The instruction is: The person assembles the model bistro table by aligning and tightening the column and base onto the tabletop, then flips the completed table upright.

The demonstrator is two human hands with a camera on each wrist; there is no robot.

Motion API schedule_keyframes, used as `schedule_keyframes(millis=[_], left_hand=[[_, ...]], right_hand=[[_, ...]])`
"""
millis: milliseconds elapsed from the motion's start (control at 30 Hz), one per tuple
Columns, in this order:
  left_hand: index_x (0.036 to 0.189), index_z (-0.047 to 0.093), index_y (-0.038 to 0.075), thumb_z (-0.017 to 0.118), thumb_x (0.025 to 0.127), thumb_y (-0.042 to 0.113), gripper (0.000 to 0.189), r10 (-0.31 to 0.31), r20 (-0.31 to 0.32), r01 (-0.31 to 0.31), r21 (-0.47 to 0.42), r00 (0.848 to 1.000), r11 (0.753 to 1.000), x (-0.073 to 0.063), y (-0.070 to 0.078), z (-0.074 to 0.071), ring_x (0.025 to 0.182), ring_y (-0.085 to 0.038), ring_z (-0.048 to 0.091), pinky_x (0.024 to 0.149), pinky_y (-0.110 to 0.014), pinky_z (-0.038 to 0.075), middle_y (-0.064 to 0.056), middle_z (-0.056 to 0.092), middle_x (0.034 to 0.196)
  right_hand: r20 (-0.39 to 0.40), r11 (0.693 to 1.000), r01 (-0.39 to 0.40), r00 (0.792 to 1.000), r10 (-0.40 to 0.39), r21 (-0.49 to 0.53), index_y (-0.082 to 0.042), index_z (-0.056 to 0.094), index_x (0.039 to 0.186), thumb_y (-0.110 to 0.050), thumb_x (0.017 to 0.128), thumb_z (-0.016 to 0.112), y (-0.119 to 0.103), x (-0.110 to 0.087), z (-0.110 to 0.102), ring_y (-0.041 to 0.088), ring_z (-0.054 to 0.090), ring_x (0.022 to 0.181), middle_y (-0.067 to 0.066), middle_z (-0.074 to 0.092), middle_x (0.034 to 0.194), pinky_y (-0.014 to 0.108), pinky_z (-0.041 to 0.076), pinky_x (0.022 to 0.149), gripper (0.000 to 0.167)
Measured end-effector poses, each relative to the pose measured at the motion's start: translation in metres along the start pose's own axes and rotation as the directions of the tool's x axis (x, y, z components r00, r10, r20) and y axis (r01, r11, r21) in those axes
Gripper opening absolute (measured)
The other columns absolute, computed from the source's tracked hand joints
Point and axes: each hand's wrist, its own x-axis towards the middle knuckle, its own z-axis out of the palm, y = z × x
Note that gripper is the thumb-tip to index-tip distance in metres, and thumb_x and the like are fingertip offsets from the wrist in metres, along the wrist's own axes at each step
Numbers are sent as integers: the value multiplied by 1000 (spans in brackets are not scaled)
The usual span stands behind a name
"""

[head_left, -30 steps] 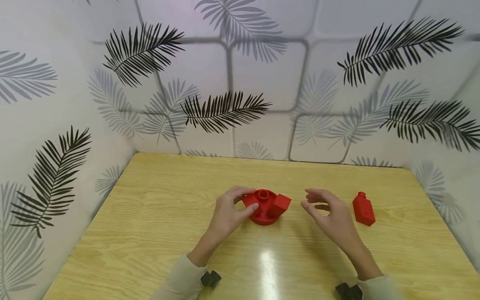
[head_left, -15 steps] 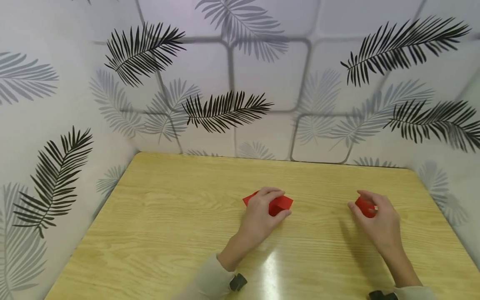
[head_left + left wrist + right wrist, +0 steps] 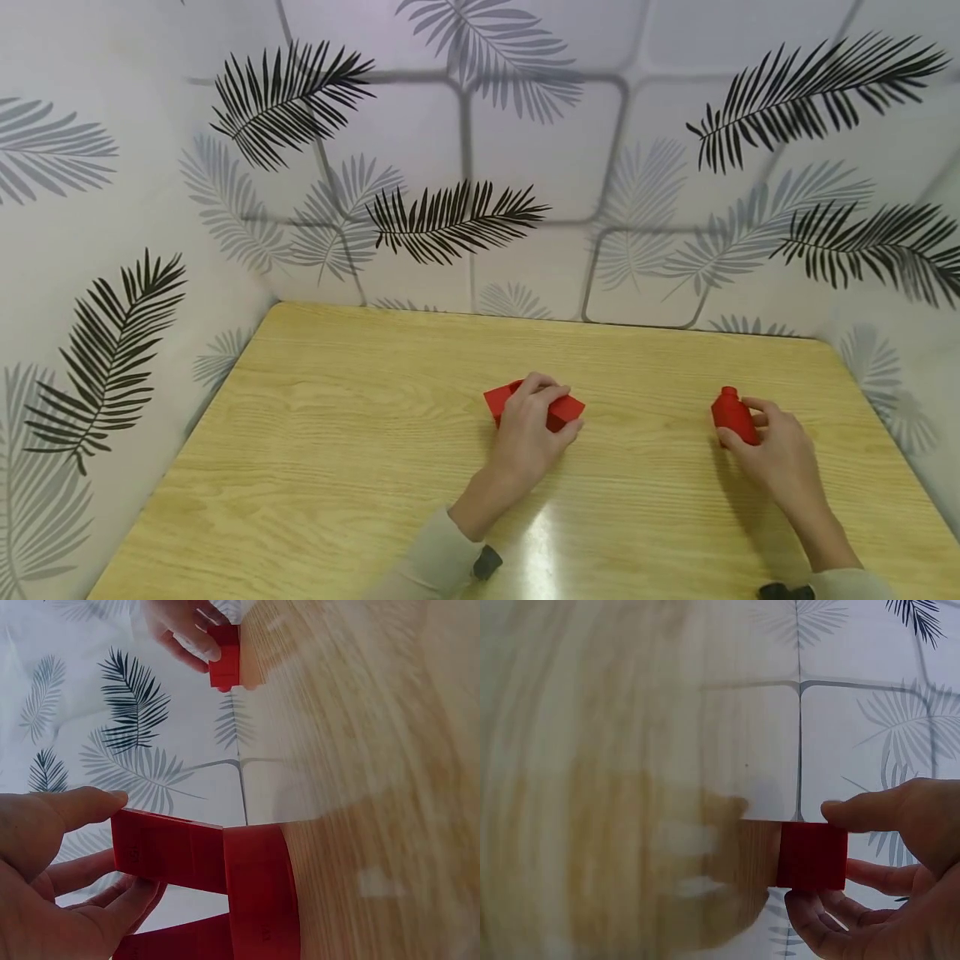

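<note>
My left hand [image 3: 522,429] reaches over a round red base [image 3: 262,885] with red rectangular blocks standing up from it. Thumb and fingers grip the right-hand red block [image 3: 169,851] on either side near its top. Much of the base is hidden under this hand in the head view. Farther right, my right hand [image 3: 783,454] pinches a loose red block with a round peg [image 3: 735,419] between thumb and fingers. The peg points toward the back wall. In the right wrist view the block's square end [image 3: 812,856] shows, low at the tabletop.
The wooden table [image 3: 337,433] has a glossy surface with a bright reflection near the front. Feather-patterned walls [image 3: 525,167] stand along its back and sides. Each sleeve [image 3: 431,558] has a dark device at the cuff.
My left hand has shifted from the left block on the base to the right one. My right hand has moved rightward and now grips the loose pegged block, which has turned slightly.
</note>
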Motion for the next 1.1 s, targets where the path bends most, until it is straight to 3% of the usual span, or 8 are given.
schedule_keyframes(millis=[267, 400, 467, 667, 767, 900, 1000, 1100], left_hand=[[122, 75, 4, 81, 87, 10, 36, 0, 60, 4, -80, 998, 997, -6, -13, -11, 109, -22, 63, 89, -22, 54, -5, 67, 118], [120, 76, 5, 79, 86, 7, 34, 23, 70, -15, -121, 997, 993, -10, -19, -20, 110, -24, 63, 90, -28, 55, -5, 69, 118], [119, 76, 3, 78, 85, 4, 34, 38, 79, -27, -145, 996, 989, -12, -22, -25, 111, -25, 63, 92, -32, 56, -6, 70, 117], [122, 74, 1, 70, 86, -1, 36, 55, 159, -16, -234, 986, 972, -16, -31, -38, 116, -26, 62, 95, -40, 58, -7, 69, 121], [123, 74, 4, 66, 85, -1, 39, 52, 187, -3, -253, 981, 967, -16, -35, -42, 117, -24, 61, 96, -41, 57, -5, 68, 122], [124, 74, 7, 75, 89, 7, 35, 41, 193, 7, -242, 980, 970, -16, -37, -44, 118, -25, 60, 95, -42, 56, -5, 66, 123], [121, 74, 8, 83, 87, 15, 36, 15, 162, 20, -215, 987, 976, -17, -36, -42, 117, -27, 59, 93, -40, 57, -6, 64, 120], [116, 75, 9, 88, 83, 15, 35, -41, 114, 65, -216, 993, 974, -18, -35, -39, 113, -25, 59, 92, -38, 58, -5, 61, 116]], right_hand=[[-41, 997, -73, 996, 75, 37, 8, 55, 131, -13, 98, 61, -3, -3, -4, 49, 63, 96, 37, 61, 117, 38, 53, 67, 40], [-106, 993, -12, 994, 25, 113, 5, 58, 131, -12, 99, 60, -12, -4, -6, 46, 66, 90, 34, 61, 118, 20, 49, 57, 36], [-122, 984, 29, 993, -7, 177, 4, 58, 131, -12, 100, 60, -19, -3, -6, 34, 70, 84, 32, 62, 118, 15, 50, 55, 35], [-107, 901, 94, 993, -53, 424, 5, 54, 133, -9, 105, 54, -39, -3, 0, -8, 65, 80, 24, 56, 125, 19, 60, 64, 31], [-124, 870, 135, 989, -86, 475, 7, 57, 131, -8, 106, 53, -45, -2, 4, -7, 67, 81, 21, 56, 125, 22, 61, 66, 29], [-128, 819, 150, 987, -94, 554, 8, 62, 128, -10, 105, 57, -51, 0, 7, 1, 71, 84, 12, 60, 122, 25, 62, 69, 29], [-104, 763, 121, 992, -71, 635, 7, 64, 129, -10, 102, 64, -57, 1, 9, 5, 73, 90, 4, 63, 122, 27, 62, 73, 32], [-97, 748, 107, 994, -57, 655, 5, 65, 130, -8, 96, 72, -63, 2, 12, 5, 72, 95, -3, 66, 122, 23, 61, 77, 37]])
